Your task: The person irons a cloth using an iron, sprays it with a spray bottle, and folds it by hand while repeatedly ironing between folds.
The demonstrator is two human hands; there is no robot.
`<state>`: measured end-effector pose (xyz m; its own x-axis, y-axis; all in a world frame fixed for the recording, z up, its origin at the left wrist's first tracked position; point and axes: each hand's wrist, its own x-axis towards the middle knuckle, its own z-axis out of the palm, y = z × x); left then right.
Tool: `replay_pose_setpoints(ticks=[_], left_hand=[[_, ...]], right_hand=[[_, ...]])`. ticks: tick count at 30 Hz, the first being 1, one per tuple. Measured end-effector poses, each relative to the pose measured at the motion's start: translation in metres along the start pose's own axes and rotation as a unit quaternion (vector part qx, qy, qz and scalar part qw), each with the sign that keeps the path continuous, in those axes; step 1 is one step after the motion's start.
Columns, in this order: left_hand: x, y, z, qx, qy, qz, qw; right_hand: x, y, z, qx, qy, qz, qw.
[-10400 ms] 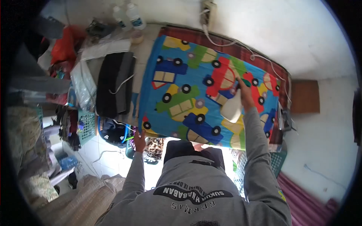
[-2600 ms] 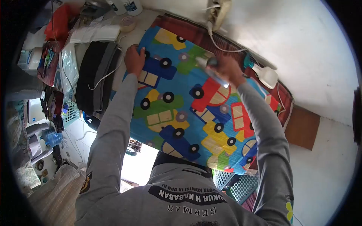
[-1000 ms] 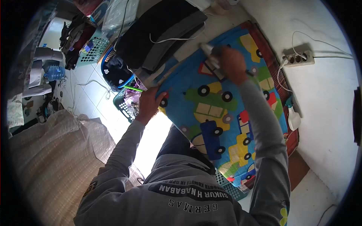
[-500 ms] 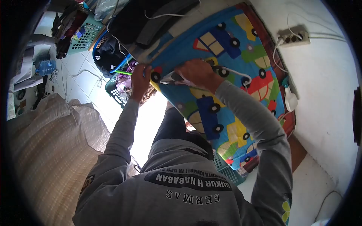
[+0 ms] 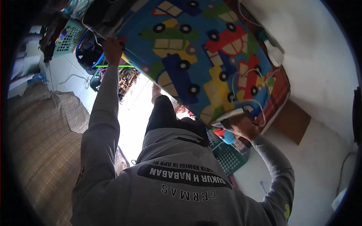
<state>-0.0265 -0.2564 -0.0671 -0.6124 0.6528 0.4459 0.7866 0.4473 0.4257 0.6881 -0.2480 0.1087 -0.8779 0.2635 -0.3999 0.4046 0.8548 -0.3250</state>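
Observation:
A blue cloth with printed cars (image 5: 203,66) lies spread over a red striped cover (image 5: 277,94). My right hand (image 5: 243,126) is wrapped round the handle of an iron (image 5: 229,118), which rests near the cloth's near right corner. A white cord curves from the iron across the cloth. At the cloth's left corner, my left hand (image 5: 113,51) grips the edge between thumb and fingers. Near the wall, a white spray bottle (image 5: 274,54) lies on the red cover.
Dark folded cloth (image 5: 103,15) is at the top left. Green baskets (image 5: 228,156) (image 5: 68,39) stand below the surface, and a blue-rimmed basket (image 5: 88,49) holds dark clothes. A large woven sack (image 5: 45,143) fills the lower left. A brown board (image 5: 290,120) is by the wall.
My right hand has moved the iron from the cloth's left corner to its near right corner. My left hand stays at the left corner. The view has shifted, and the wall socket is out of frame.

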Motion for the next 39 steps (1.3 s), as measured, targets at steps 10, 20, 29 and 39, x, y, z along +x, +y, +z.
replay_pose_setpoints(ticks=[10, 20, 29, 39], left_hand=[[-0.081, 0.206, -0.005, -0.014, -0.021, 0.231, 0.973], [-0.062, 0.245, 0.019, 0.183, -0.196, 0.238, 0.934], [-0.008, 0.155, 0.043, 0.198, -0.178, 0.233, 0.935], [-0.112, 0.329, 0.018, -0.04, -0.293, 0.384, 0.875]], right_hand=[[-0.114, -0.04, 0.074, 0.086, 0.208, 0.239, 0.945], [0.101, -0.08, 0.007, 0.133, 0.226, 0.234, 0.936], [-0.019, 0.014, 0.027, 0.152, 0.316, 0.471, 0.81], [0.003, 0.07, 0.012, 0.208, 0.327, 0.497, 0.777]])
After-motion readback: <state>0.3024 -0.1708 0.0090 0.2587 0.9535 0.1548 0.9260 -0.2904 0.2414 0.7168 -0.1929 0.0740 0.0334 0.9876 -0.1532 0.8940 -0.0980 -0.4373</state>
